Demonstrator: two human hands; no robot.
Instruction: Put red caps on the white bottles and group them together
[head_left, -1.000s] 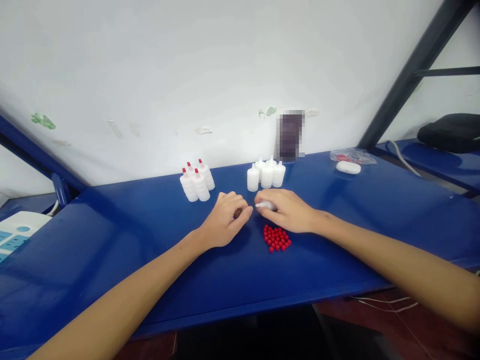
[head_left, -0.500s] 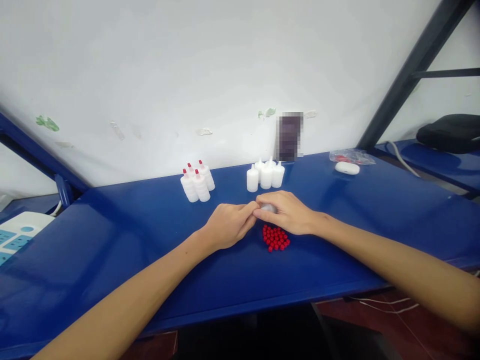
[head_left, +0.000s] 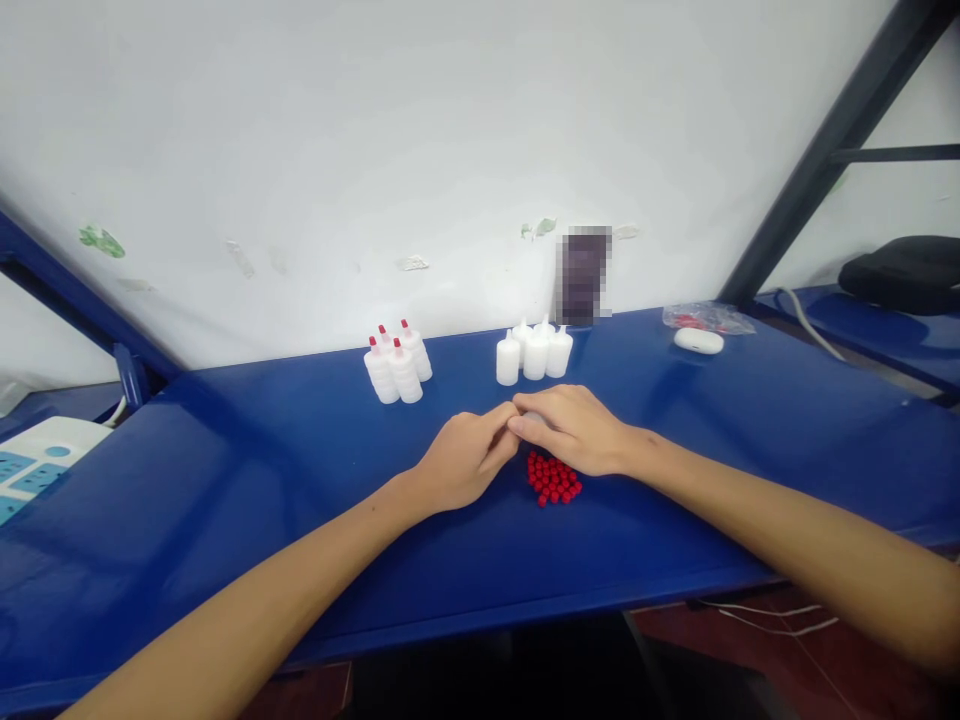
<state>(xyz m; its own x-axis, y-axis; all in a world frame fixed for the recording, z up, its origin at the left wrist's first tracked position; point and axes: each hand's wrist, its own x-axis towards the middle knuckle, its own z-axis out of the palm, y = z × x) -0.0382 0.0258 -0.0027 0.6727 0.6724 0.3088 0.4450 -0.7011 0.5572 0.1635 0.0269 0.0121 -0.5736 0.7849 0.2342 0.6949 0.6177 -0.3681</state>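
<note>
My right hand [head_left: 574,430] lies on the blue table [head_left: 225,480], fingers wrapped round a small white bottle [head_left: 534,418] that is mostly hidden. My left hand [head_left: 461,458] is closed in a pinch, its fingertips meeting the bottle's tip at the right hand's fingers; what it pinches is hidden. A pile of small red caps [head_left: 553,478] lies just below my right hand. Behind stand a cluster of white bottles with red caps [head_left: 396,364] and a cluster of uncapped white bottles [head_left: 534,350].
A white oval case [head_left: 698,340] and a clear plastic bag [head_left: 707,318] lie at the back right. A white power strip [head_left: 37,465] sits at the far left. A dark blurred object [head_left: 583,275] leans on the wall. A black bag [head_left: 904,272] rests on the right shelf.
My left hand has moved right until its fingertips meet the bottle held by my right hand. Both hands sit slightly lower in the view.
</note>
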